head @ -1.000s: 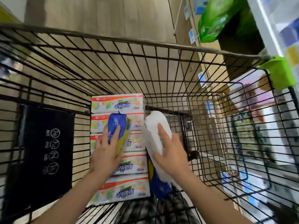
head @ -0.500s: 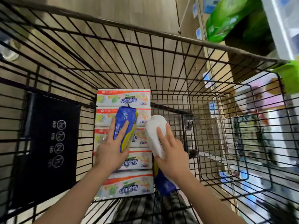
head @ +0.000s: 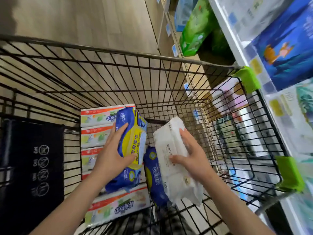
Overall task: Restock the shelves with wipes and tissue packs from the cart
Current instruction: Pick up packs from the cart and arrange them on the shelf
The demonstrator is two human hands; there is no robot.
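Observation:
Inside the black wire cart [head: 152,56] my left hand [head: 111,155] grips a blue and yellow wipes pack [head: 133,133], lifted above the cart floor. My right hand [head: 191,155] holds a white wipes pack [head: 171,150] by its right edge, tilted upright. A second blue wipes pack [head: 152,177] stands on edge between the two, partly hidden by the white one. A row of several white and orange tissue packs [head: 94,116] lies along the cart's left side under my left arm.
Shelves [head: 237,48] run along the right, close to the cart, stocked with a green pack [head: 194,31] and blue and white boxes [head: 286,48]. Green plastic corner guards [head: 249,78] sit on the cart's right rim. A black panel [head: 33,158] hangs on its left wall. Wooden floor lies ahead.
Both hands have lifted their packs higher. The blue and yellow pack has turned its face up toward me, and the white pack is raised clear of the second blue pack.

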